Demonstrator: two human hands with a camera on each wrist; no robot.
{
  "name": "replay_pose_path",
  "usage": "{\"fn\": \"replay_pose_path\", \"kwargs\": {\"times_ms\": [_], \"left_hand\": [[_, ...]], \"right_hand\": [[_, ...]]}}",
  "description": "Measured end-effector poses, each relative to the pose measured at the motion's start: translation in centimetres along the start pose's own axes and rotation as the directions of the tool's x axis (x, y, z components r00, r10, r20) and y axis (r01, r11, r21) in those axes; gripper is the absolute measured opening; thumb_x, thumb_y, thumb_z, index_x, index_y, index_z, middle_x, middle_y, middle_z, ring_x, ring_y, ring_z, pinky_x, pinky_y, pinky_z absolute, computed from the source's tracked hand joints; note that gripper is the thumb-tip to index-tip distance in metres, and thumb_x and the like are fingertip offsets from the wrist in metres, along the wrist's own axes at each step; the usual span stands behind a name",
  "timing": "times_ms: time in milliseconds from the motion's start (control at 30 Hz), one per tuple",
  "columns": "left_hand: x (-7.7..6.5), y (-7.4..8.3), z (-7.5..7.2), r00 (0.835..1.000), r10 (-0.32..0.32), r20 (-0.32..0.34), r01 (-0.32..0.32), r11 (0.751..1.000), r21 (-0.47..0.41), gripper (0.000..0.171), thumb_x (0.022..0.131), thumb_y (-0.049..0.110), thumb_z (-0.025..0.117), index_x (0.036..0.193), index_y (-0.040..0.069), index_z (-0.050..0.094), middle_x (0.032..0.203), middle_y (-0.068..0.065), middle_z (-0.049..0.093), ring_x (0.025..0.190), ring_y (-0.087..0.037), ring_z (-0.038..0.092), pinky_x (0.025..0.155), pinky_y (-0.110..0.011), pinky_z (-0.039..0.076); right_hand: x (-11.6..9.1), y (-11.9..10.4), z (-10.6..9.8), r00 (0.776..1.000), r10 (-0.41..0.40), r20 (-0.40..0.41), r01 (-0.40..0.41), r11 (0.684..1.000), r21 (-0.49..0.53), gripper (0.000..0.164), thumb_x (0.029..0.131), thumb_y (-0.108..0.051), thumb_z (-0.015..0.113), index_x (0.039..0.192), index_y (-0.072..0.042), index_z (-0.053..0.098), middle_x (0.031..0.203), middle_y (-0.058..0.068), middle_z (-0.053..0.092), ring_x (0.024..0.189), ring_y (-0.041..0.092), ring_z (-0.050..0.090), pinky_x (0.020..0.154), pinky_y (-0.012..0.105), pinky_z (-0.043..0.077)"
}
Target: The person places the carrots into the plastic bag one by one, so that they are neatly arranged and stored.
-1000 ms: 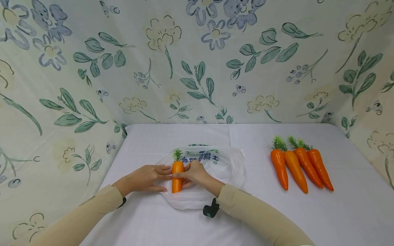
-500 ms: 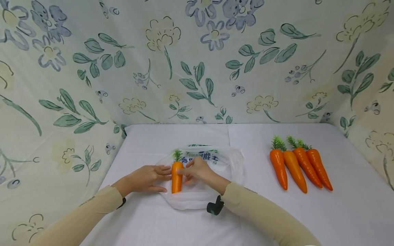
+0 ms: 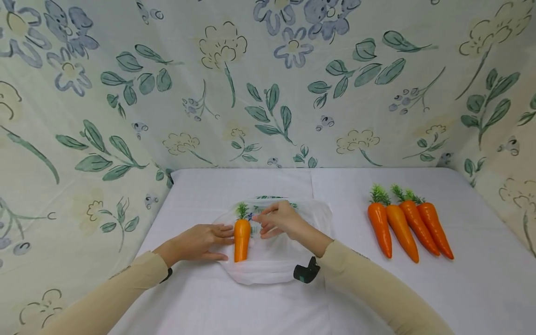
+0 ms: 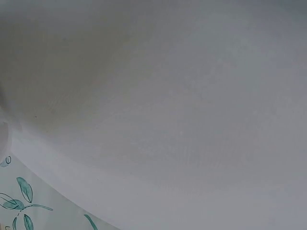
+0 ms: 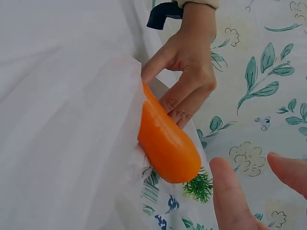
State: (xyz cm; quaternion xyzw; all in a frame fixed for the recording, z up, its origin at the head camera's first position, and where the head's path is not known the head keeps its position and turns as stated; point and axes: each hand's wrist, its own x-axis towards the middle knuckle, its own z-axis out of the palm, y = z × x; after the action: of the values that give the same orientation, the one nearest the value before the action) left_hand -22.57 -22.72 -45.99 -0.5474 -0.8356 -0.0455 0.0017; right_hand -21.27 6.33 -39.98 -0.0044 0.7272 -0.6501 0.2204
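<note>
"On the white counter (image 3: 251,309), what do we find between the hands?"

"We find one orange carrot (image 3: 241,237) lying on a translucent white plastic bag (image 3: 284,253), its green top pointing away from the person; its lower end is hidden by the bag's white film, as the right wrist view also shows."

"How do we read the left hand (image 3: 201,238)?"

"We see it laid palm down, fingers extended and grasping nothing, the fingertips against the carrot's left side and the thumb at the bag's edge. The left wrist view shows us mainly a white surface."

"And the right hand (image 3: 286,221)?"

"We note it free of any object, fingers loosely bent and parted, over the bag just right of the carrot's top."

"What else do we observe?"

"To the right, well apart from the bag, we observe four carrots (image 3: 403,232) side by side, green tops also pointing away. Behind the counter we see a floral cloth (image 3: 268,51)."
</note>
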Motion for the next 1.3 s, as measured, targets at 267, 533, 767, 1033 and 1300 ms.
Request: {"fn": "replay_pose_path", "kwargs": {"times_ms": [267,533,767,1033,1300], "left_hand": [[0.0,-0.1,0.4,1.0,-0.019,0.008,0.019,1.0,-0.012,0.058,0.096,0.055,0.058,0.134,0.012,0.065,0.14,-0.007,0.057,0.133,-0.025,0.051,0.105,-0.041,0.045],[0.0,0.2,0.2,1.0,-0.022,0.011,0.022,1.0,-0.007,0.057,0.095,0.053,0.06,0.133,0.011,0.066,0.139,-0.008,0.058,0.132,-0.027,0.052,0.103,-0.042,0.046],[0.0,0.3,0.1,1.0,-0.023,0.015,0.023,1.0,0.008,0.058,0.095,0.055,0.06,0.134,0.012,0.065,0.139,-0.007,0.058,0.132,-0.026,0.052,0.103,-0.042,0.047],[0.0,0.3,0.1,1.0,-0.014,0.008,0.014,1.0,0.009,0.057,0.095,0.054,0.061,0.133,0.012,0.066,0.139,-0.007,0.058,0.132,-0.026,0.052,0.103,-0.041,0.047],[0.0,0.2,0.0,1.0,-0.011,0.009,0.011,1.0,-0.002,0.057,0.094,0.053,0.062,0.133,0.011,0.066,0.139,-0.007,0.058,0.132,-0.026,0.052,0.104,-0.041,0.046]], "right_hand": [[-0.7,-1.0,-2.5,1.0,-0.012,-0.017,0.013,0.999,0.043,0.038,0.089,-0.015,0.077,0.115,0.009,0.063,0.098,0.027,0.069,0.077,0.031,0.073,0.068,0.042,0.061],[-1.3,-1.2,-5.3,0.999,-0.025,-0.026,0.028,0.991,0.127,0.046,0.089,-0.015,0.076,0.123,0.009,0.058,0.102,0.026,0.069,0.083,0.031,0.072,0.075,0.045,0.06],[-2.1,-1.1,-8.0,0.996,-0.081,-0.031,0.085,0.985,0.153,0.044,0.091,-0.013,0.074,0.123,0.012,0.058,0.101,0.022,0.069,0.088,0.029,0.071,0.08,0.048,0.059],[-3.4,-0.9,-11.4,0.992,-0.107,-0.073,0.116,0.984,0.132,0.047,0.094,-0.015,0.071,0.127,0.014,0.054,0.1,0.017,0.07,0.088,0.027,0.072,0.082,0.045,0.058],[-4.6,-0.7,-14.2,0.983,-0.157,-0.097,0.169,0.976,0.135,0.049,0.095,-0.016,0.069,0.127,0.016,0.051,0.094,0.013,0.071,0.085,0.025,0.072,0.082,0.042,0.058]]}}
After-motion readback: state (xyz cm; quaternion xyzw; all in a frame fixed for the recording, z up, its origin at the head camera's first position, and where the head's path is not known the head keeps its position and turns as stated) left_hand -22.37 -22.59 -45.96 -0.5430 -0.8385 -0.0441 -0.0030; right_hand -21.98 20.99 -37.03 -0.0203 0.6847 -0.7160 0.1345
